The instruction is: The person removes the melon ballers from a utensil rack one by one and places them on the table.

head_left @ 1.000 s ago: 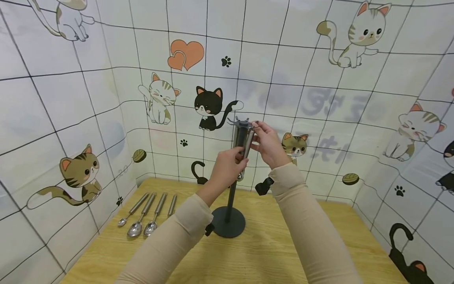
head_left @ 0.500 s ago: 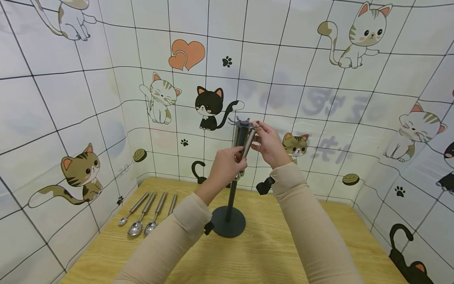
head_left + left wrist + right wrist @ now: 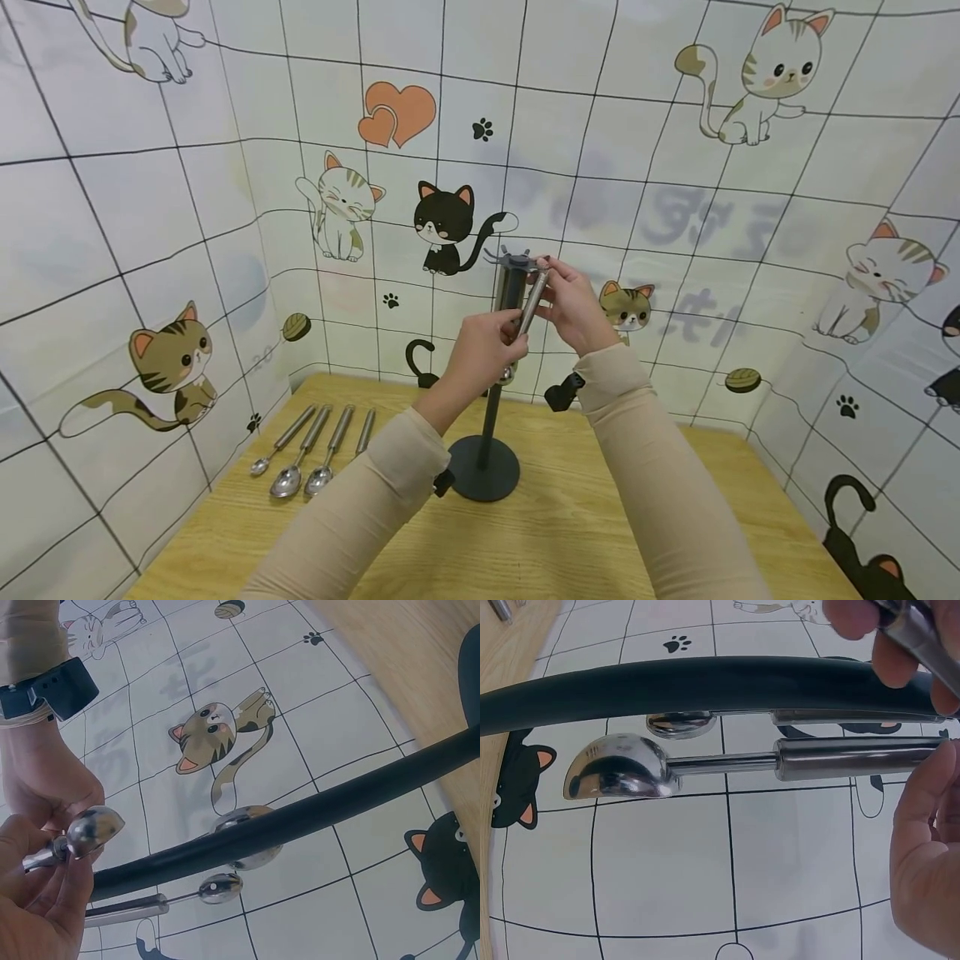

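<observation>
Spoon (image 3: 534, 300) in left hand (image 3: 486, 348) — lower handle hidden in head view

Beige long sleeves (image 3: 660, 467), wide cuffs (image 3: 408, 452); black boxy wrist units (image 3: 562, 392); pale band (image 3: 26, 721) at right wrist.

I hold a shiny metal spoon (image 3: 534, 302) tilted, handle end up, just right of an upright, hook-topped dark stand (image 3: 491, 417).

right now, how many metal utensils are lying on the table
4, left to right: small spoon, second spoon, third spoon, then a handle running behind the left sleeve, which may hide more.
</observation>
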A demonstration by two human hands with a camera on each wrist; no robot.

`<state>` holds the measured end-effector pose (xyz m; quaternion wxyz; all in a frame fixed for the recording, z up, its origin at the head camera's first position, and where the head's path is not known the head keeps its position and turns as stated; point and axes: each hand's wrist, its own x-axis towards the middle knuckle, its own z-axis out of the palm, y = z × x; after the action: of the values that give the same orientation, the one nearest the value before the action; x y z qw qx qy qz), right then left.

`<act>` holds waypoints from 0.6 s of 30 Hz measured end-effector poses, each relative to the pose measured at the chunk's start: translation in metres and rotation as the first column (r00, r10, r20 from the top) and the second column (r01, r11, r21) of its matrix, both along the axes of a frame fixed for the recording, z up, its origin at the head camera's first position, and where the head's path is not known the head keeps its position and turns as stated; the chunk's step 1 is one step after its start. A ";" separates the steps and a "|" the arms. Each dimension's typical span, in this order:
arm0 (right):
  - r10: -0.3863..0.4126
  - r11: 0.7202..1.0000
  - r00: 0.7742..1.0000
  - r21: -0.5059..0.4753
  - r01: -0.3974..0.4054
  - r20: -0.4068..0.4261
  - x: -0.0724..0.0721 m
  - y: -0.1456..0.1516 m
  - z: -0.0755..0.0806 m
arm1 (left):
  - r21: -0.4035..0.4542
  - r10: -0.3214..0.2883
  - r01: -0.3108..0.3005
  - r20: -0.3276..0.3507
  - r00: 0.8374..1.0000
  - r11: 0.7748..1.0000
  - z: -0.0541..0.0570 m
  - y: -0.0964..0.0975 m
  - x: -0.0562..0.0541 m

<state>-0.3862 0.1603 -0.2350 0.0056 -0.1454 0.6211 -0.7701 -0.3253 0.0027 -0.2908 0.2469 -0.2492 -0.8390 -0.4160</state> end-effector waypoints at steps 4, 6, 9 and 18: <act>0.014 1.000 1.000 -0.024 -0.014 0.004 -0.002 0.000 -0.002 | -0.001 -0.015 0.015 0.010 1.000 1.000 0.001 0.002 0.002; 0.023 0.999 1.000 -0.035 -0.023 0.000 -0.002 0.000 -0.003 | 0.000 -0.017 0.017 0.011 1.000 1.000 0.002 0.002 0.002; 0.050 0.997 0.999 -0.060 -0.051 -0.015 -0.003 0.001 -0.003 | -0.004 -0.026 0.026 0.006 1.000 1.000 0.003 0.004 0.002; 0.120 0.988 0.992 -0.087 -0.124 -0.049 -0.004 0.003 -0.004 | -0.021 -0.054 0.055 0.026 0.998 0.998 0.005 0.007 0.006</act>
<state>-0.3902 0.1628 -0.2395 0.0327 -0.1999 0.5757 -0.7922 -0.3191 0.0095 -0.2861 0.2223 -0.2694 -0.8395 -0.4163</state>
